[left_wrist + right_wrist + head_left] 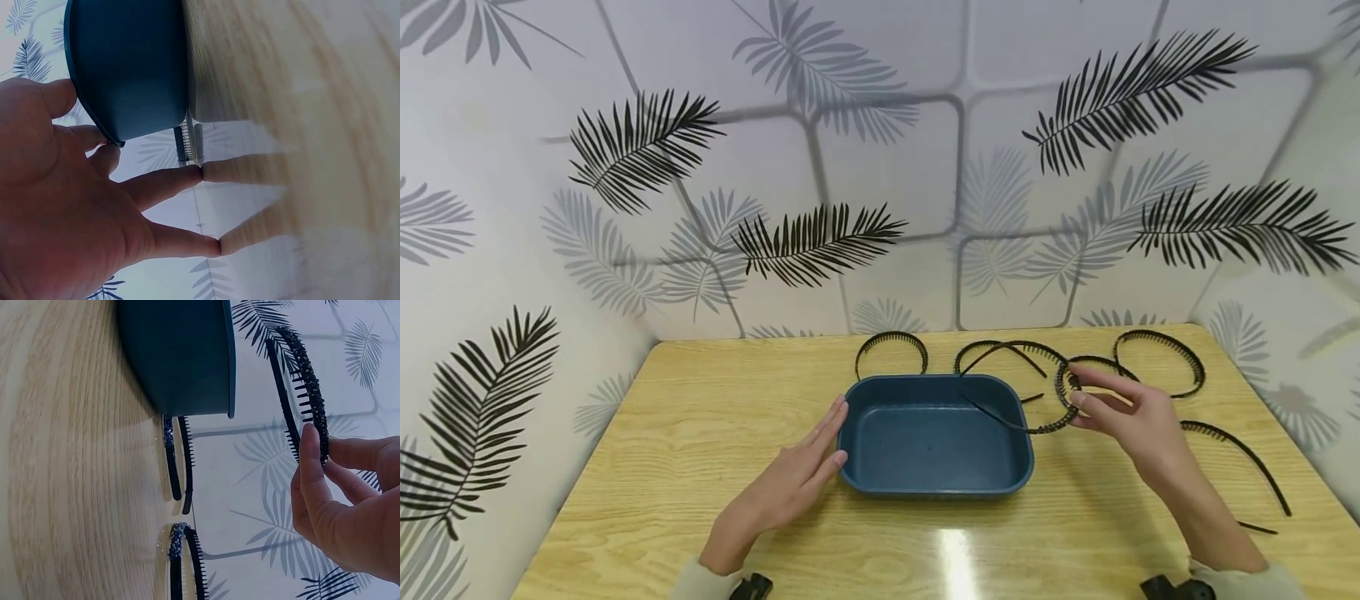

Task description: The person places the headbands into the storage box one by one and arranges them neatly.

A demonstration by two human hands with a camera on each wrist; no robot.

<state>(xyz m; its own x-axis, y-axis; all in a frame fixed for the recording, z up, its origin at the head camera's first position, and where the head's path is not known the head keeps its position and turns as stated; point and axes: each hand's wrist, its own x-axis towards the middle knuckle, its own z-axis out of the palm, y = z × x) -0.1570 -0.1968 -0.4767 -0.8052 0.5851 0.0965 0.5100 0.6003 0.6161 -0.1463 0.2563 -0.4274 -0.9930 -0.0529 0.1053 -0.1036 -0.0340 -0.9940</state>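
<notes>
A dark blue rectangular bin (928, 483) sits on the wooden table. My left hand (790, 483) touches its left rim with fingers extended; in the left wrist view, that hand (69, 206) has two fingertips on the tabletop and others at the rim. My right hand (1131, 417) pinches a black toothed headband (1045, 429) between thumb and fingers, above the bin's right side. In the right wrist view, the held headband (306, 381) has a dark beaded outer band and small comb teeth inside; my right hand (344, 500) grips it near its curve.
More black headbands lie on the table: one behind the bin (891, 336), another at the back right (1183, 346), and one at the right (1247, 458). Others lie partly hidden behind the bin and my right hand. A leaf-patterned wall (887, 167) rises behind the table (700, 400).
</notes>
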